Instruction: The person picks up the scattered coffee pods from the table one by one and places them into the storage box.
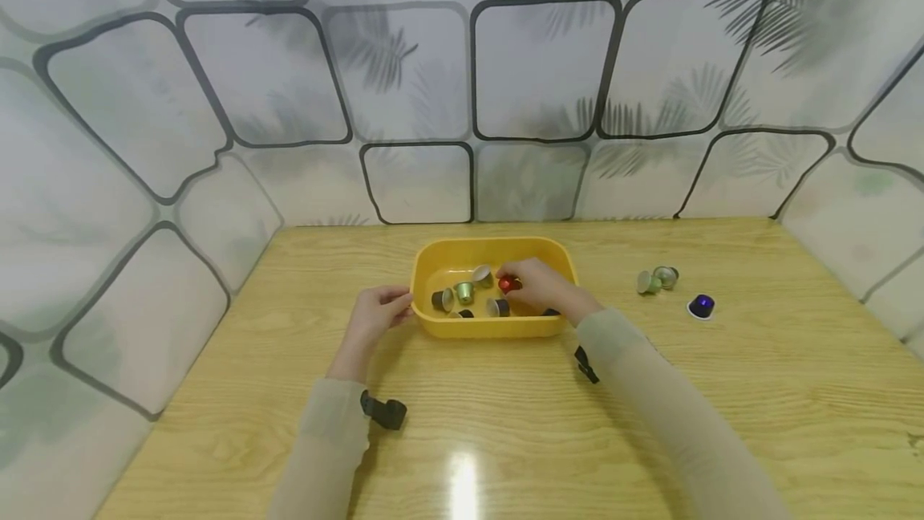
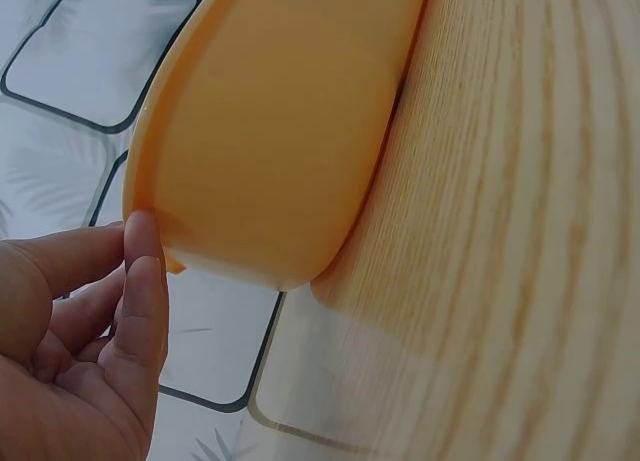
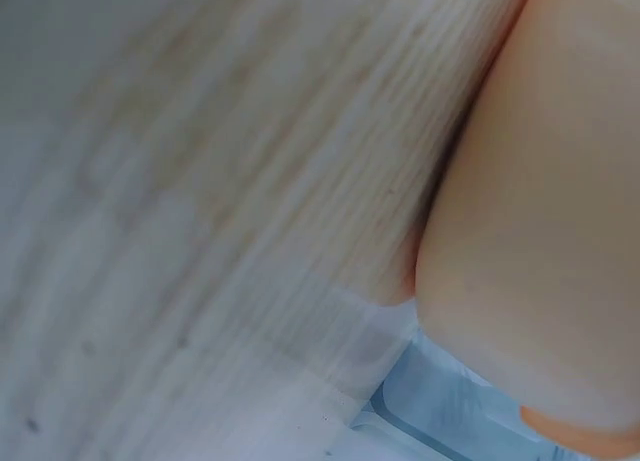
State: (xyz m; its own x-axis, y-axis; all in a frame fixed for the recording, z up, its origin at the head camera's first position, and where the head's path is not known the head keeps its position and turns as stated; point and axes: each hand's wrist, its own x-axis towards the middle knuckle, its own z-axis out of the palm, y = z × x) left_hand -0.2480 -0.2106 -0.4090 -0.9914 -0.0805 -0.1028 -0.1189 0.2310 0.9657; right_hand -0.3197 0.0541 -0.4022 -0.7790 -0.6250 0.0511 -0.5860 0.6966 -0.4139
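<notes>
A yellow plastic bin (image 1: 491, 329) stands on the table with several coffee capsules inside. Among them are a green capsule (image 1: 464, 292) and a dark one with a pale lid (image 1: 498, 307). My left hand (image 1: 375, 313) pinches the bin's left rim; in the left wrist view its fingertips (image 2: 143, 243) meet the rim's edge. Reaching over the right side, my right hand (image 1: 543, 286) pinches a red coffee capsule (image 1: 508, 284) inside the bin. The right wrist view shows the bin's outer wall (image 3: 540, 211), but not the hand.
Right of the bin, two greenish capsules (image 1: 648, 282) lie close together on the wooden table (image 1: 462, 400). A dark blue capsule (image 1: 701, 306) sits nearer, lid down. A patterned backdrop (image 1: 419, 103) rises behind and beside the table.
</notes>
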